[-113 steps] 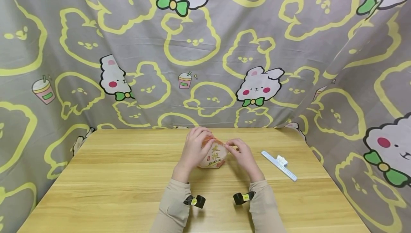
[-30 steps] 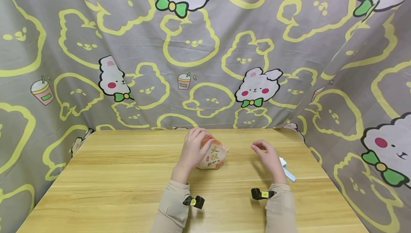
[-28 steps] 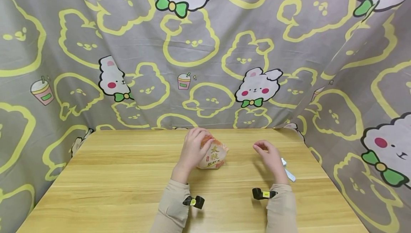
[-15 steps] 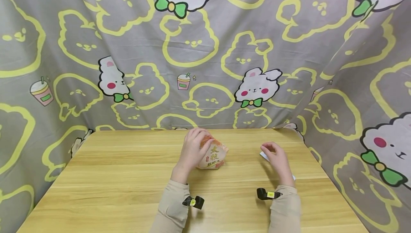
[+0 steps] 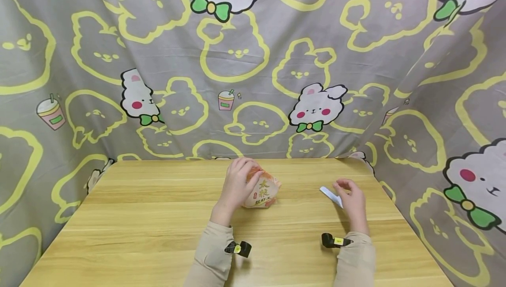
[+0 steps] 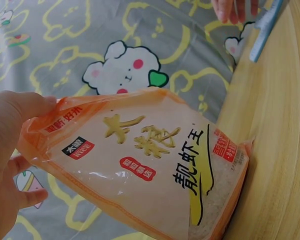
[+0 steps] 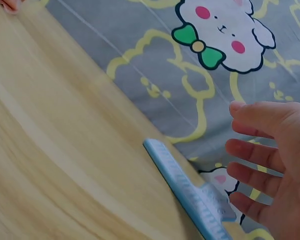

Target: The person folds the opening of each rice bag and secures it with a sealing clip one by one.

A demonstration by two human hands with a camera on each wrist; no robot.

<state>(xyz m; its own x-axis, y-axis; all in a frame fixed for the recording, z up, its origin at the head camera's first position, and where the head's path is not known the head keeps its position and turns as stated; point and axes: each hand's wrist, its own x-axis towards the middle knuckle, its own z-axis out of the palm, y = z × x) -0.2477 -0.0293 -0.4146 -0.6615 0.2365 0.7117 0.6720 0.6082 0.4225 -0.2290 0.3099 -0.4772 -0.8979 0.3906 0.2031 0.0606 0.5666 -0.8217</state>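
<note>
A bag of rice [image 5: 262, 194] with an orange border and gold characters stands tilted on the table. My left hand [image 5: 236, 185] grips its top corner; in the left wrist view the bag [image 6: 145, 155] hangs from the thumb and fingers, and pale grains show through its lower end. To the right lies a light blue, long bag clip [image 5: 329, 194] with a wide press tab. My right hand [image 5: 352, 200] hovers over the clip and hides part of it. In the right wrist view this hand [image 7: 280, 160] has loosely spread fingers, apart from the clip [image 7: 182, 187].
The wood-grain table [image 5: 150, 225] ends at a grey patterned curtain [image 5: 253, 71] behind and at both sides. A black wrist camera [image 5: 243, 248] sits on the left sleeve, and another wrist camera [image 5: 329, 240] on the right one.
My right hand has left the top edge of the bag and moved right, over the bag clip. The left hand keeps its grip on the bag of rice.
</note>
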